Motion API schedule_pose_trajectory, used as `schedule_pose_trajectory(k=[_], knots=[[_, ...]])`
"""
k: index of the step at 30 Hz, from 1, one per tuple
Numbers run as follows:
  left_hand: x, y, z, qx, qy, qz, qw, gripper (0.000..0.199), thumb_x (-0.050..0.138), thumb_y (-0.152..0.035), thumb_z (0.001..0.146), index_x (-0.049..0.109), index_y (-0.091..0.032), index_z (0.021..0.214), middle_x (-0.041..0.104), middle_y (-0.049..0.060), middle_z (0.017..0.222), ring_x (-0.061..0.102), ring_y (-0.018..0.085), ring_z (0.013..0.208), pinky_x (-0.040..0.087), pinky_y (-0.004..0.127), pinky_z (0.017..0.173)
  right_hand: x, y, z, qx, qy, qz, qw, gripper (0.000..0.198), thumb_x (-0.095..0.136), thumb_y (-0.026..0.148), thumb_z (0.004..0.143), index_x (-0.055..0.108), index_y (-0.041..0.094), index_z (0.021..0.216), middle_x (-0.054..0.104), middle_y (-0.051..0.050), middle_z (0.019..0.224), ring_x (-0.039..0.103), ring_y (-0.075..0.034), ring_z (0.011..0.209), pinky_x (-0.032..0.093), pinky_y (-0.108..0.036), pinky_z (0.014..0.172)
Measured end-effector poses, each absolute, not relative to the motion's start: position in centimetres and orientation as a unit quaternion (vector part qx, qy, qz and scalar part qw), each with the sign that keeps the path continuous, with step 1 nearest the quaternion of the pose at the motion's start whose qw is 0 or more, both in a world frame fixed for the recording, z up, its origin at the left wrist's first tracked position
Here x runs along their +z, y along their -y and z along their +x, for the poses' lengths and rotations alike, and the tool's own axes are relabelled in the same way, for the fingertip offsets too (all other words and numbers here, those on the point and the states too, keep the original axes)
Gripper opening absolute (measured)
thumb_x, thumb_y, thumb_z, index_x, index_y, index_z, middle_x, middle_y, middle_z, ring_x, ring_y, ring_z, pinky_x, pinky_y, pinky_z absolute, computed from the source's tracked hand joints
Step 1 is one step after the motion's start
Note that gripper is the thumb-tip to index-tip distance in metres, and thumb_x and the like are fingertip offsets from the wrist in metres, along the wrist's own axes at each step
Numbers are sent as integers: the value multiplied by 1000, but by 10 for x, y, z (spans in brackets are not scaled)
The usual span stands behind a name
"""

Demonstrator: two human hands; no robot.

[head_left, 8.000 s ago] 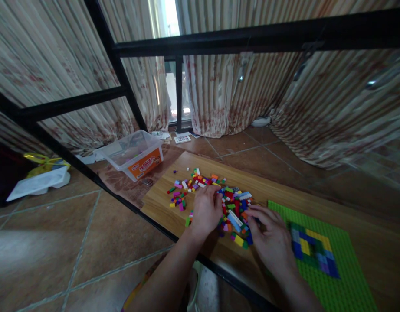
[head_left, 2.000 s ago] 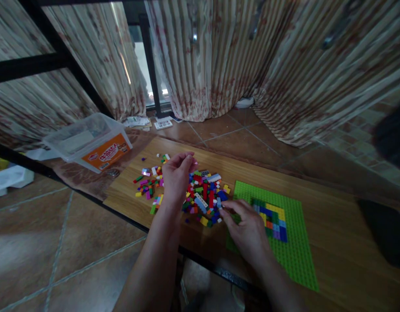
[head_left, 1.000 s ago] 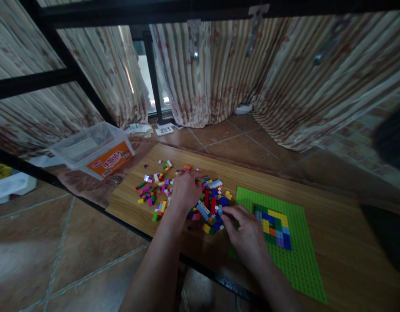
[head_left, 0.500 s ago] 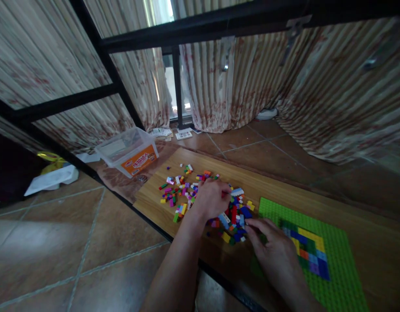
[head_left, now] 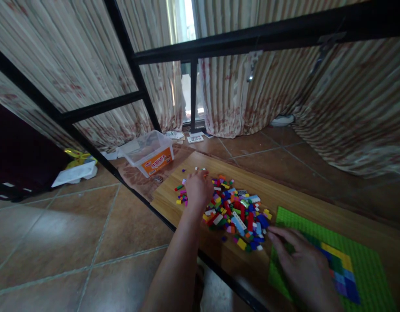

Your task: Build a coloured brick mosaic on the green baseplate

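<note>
My left fingers [head_left: 200, 175] hide some of the bricks [head_left: 250, 222]; whether they pinch one, I cannot tell. My right hand [head_left: 306, 262] covers part of the green board [head_left: 371, 262] and its pattern [head_left: 349, 286]; the bottom edge cuts the board off. The card [head_left: 195, 138] is too small to read.

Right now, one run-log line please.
left hand: over loose bricks, left part | right hand: at their right edge | green baseplate: partly hidden by right hand | grips: unclear

White Chinese characters, too blurred to be read, are printed on the orange label [head_left: 157, 163] of the clear bin [head_left: 143, 151], toward nine o'clock from the view's centre.
</note>
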State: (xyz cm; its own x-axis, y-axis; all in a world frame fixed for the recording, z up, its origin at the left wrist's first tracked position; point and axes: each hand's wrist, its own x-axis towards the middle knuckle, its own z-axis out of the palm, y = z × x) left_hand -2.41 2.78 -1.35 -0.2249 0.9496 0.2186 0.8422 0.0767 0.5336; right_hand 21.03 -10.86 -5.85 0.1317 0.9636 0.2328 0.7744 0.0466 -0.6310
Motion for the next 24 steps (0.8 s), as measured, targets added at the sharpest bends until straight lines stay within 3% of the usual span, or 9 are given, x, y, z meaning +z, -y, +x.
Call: schedule_pose_trajectory(k=[6,16,24], knots=[[-19,-36,-76,229,-794,553,102,42,50,-16,84,64,-14,124,65,15,126,56,28,121,40,37,103,-66,107,209,147,661,-662,322,34,48,52,89,72,27,92,74,-2,97,70,-21,86,52,-35,76],[-31,-40,-95,218,-779,565,164,30,55,-16,79,75,-19,102,75,10,97,68,24,95,51,31,83,-68,107,206,127,678,-644,330,32,49,48,90,71,25,91,74,-4,96,70,-21,86,52,-33,75],[-24,-37,-86,218,-761,585,177,34,49,-18,84,73,-20,108,74,9,101,68,23,94,50,31,80,-63,105,206,150,660,-655,336,32,48,47,92,71,25,93,73,-4,96,69,-22,86,50,-36,79]])
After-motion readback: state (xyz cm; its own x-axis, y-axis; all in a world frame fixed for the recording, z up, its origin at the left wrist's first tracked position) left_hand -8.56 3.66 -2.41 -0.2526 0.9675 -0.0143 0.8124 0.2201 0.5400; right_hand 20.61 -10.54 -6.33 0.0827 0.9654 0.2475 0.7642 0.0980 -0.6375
